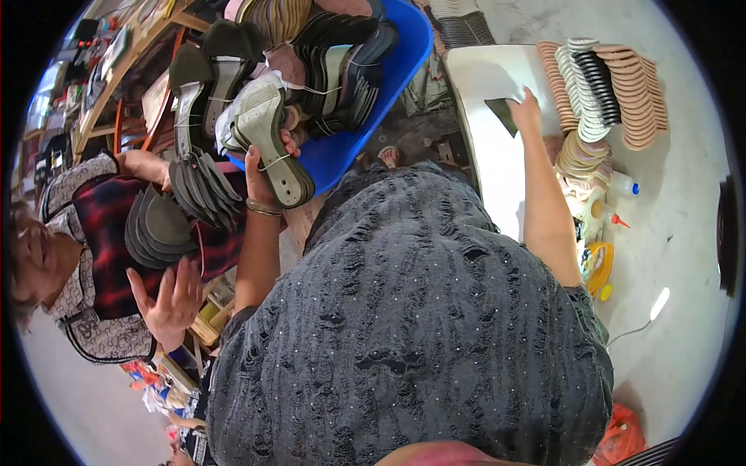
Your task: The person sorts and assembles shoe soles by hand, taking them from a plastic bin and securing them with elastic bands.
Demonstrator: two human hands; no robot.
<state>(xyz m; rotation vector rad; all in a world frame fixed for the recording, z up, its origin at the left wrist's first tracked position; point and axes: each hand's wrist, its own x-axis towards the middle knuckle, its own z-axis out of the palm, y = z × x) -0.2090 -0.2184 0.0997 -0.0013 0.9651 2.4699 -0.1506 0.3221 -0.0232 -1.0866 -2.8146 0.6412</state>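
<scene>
My left hand (260, 182) is wrapped round a bundle of grey insoles (268, 128) tied with string, its thumb on one side and fingertips showing on the other. The bundle hangs over the near edge of a blue tub (408, 46) holding more tied insole bundles. Stretched out to the right, my right hand (528, 116) pinches a dark green, pointed flat piece (501, 116) over a white tabletop (497, 179). Whether that piece touches the tabletop I cannot tell.
At the left a co-worker in a plaid top (105, 225) sits close, a hand (167, 303) raised by fanned grey pieces (155, 229). Right of the tabletop stand rows of stacked insoles (625, 97), a bottle (622, 184) and a yellow tape roll (598, 268). A red bag (622, 435) lies lower right.
</scene>
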